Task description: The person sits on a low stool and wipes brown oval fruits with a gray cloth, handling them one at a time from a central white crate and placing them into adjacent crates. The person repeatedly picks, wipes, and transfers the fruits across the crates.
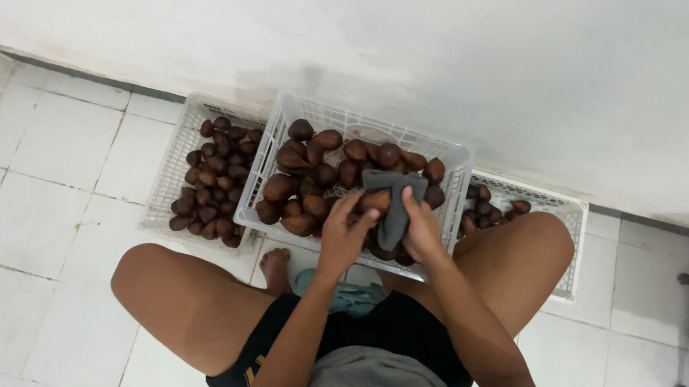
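Frame centre, over the middle white crate [279, 142] of brown fruits: left hand [345, 234], fingers clasped round one brown fruit [375, 201]; right hand [423, 232], fingers gripping a grey cloth [392, 207] draped against that fruit.

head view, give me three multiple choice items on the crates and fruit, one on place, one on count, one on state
1. Where is the dark grey cloth?
A. on the floor tiles
B. in both hands over the middle crate
C. hung on the wall

2. How many white crates show?
A. three
B. one
C. five

3. What state is the middle crate in?
A. empty
B. overturned
C. filled with brown fruit

Answers:
1 B, the left hand and right hand hold the cloth around a fruit.
2 A, the left crate, the middle crate, the right crate.
3 C, brown fruit are heaped inside.
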